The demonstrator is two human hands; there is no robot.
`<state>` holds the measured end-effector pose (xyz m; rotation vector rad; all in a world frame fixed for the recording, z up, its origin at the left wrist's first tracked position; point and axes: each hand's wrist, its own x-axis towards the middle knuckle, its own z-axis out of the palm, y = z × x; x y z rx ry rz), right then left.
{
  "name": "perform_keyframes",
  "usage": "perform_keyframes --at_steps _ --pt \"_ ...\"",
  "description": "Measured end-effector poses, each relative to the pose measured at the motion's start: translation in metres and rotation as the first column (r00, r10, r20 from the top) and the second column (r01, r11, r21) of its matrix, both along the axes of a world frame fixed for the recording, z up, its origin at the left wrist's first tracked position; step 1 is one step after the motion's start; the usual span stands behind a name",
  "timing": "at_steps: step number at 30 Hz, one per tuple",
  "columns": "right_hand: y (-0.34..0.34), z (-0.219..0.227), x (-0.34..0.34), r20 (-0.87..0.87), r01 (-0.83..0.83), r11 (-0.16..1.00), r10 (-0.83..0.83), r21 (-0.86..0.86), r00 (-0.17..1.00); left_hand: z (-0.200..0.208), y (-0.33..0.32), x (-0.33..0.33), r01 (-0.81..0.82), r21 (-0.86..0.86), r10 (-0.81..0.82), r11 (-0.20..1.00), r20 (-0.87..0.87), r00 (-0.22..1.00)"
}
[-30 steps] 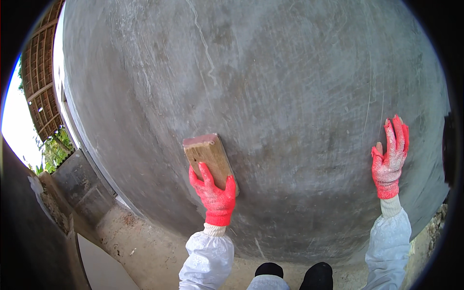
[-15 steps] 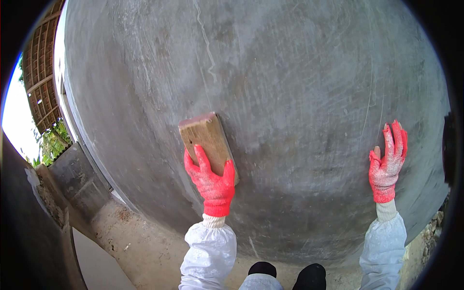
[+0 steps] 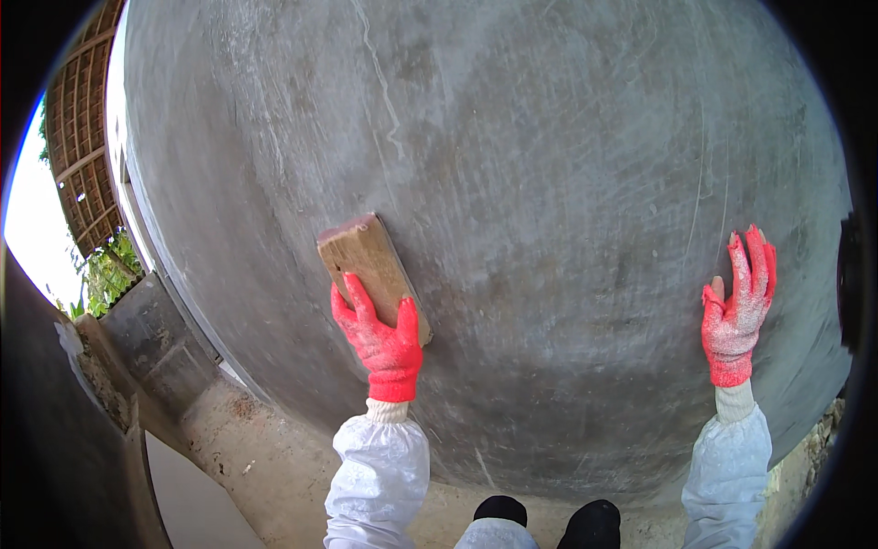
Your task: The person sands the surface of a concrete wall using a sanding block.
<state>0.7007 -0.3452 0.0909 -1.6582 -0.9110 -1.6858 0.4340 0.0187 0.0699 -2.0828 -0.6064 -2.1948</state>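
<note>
Since half a second ago, left hand (image 3: 382, 340) and wooden block (image 3: 370, 267) have shifted a little up and to the left across the grey wall (image 3: 549, 183); a second ago both sat lower and further right. Right hand (image 3: 737, 306) has hardly moved.

Left hand: red glove, fingers spread over the lower end of the block, thumb out on the right edge, pressing it flat against the wall. Block lies tilted, upper end leaning left.

Right hand: red glove, open, fingers straight and pointing up, palm flat on the wall, holding nothing. Well apart from the block.

Both sleeves white. Two dark shoes (image 3: 549, 519) at the bottom edge, on the sandy ground (image 3: 265, 457). Slatted roof (image 3: 82, 156) at far left.
</note>
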Motion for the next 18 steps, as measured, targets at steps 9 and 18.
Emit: perform_keyframes --at_steps 9,18 --pt "-0.001 0.002 -0.002 0.030 -0.002 1.000 0.002 -0.019 1.000 0.118 -0.077 0.047 -0.030 0.118 0.032 0.993 -0.013 0.999" --pt "0.000 0.003 0.001 0.026 0.001 1.000 -0.001 0.022 1.000 -0.054 -0.126 0.067 0.217 0.142 -0.193 0.966 -0.166 0.967"
